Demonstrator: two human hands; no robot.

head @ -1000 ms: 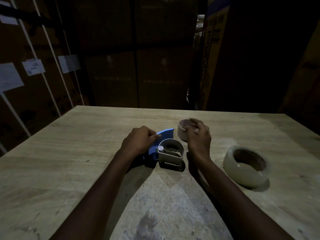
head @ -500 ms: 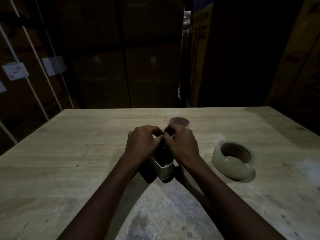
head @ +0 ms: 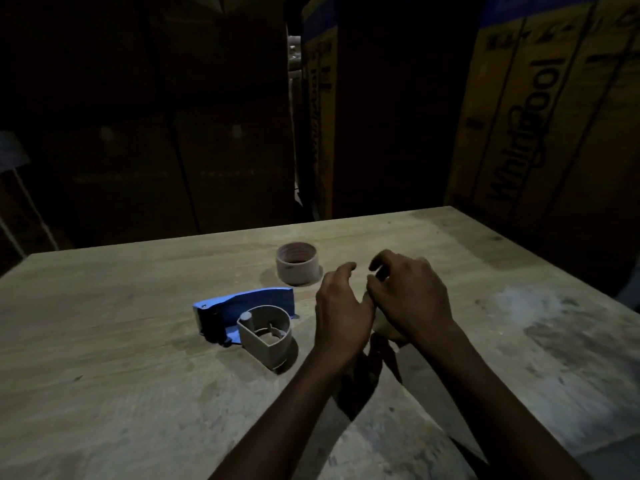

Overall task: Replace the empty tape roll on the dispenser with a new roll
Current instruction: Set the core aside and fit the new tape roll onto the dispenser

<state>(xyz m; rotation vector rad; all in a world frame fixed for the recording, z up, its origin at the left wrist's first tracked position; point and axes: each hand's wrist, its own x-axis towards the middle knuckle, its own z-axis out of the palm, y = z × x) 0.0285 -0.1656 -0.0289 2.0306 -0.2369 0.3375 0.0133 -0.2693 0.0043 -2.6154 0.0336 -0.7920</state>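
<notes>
I left the dispenser (head: 247,325) bare and the empty core (head: 297,263) toward the worktop's (head: 104,358) far edge, so my left hand (head: 341,315) and right hand (head: 407,296), fingers curled but not closed, cover the new roll (head: 384,328); whether they grip it, I cannot tell.

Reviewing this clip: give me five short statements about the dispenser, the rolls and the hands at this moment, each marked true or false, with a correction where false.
1. The dispenser lies on the table with no hand touching it. True.
2. A roll sits on the dispenser's hub. False: the hub is bare.
3. The empty core stands on the table beyond the dispenser. True.
4. The left hand holds the empty core. False: the core stands alone, and the hand is nearer the camera, beside the right hand.
5. The new roll lies in plain view, uncovered. False: both hands are over it, and only a pale edge shows beneath them.
</notes>
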